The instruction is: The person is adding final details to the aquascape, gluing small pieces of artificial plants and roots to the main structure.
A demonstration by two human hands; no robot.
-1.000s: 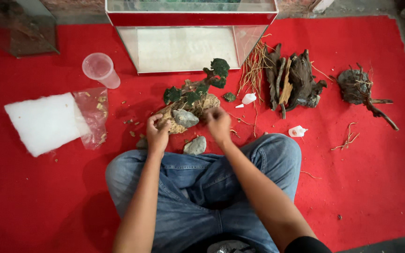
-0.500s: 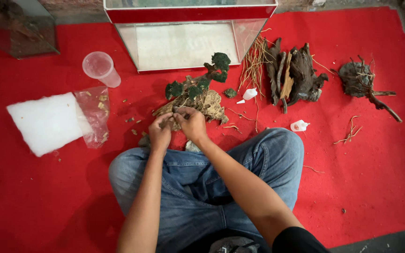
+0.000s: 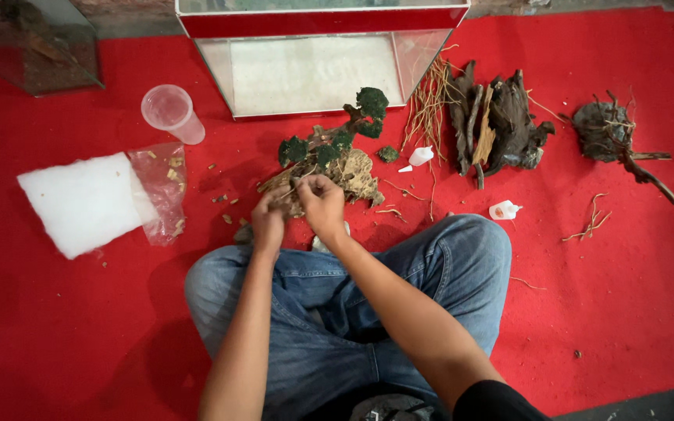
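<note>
Soft even daylight, faint shadows (under the arms), sharp focus, slight edge distortion

My left hand (image 3: 268, 226) and right hand (image 3: 321, 203) sit close together at the near edge of the mossy rock-and-wood piece (image 3: 337, 160), which blocks the way straight ahead. Beyond it the clear glass tank with the red rim (image 3: 313, 70) walls off the far side. Out to my left, open red carpet (image 3: 103, 327) runs until the crinkled clear plastic bag (image 3: 161, 191) and white foam pad (image 3: 83, 203). To my right, a small white squeeze bottle (image 3: 420, 156) and the dark driftwood chunks (image 3: 497, 121) crowd the path; nearer my knee, carpet lies open.
</note>
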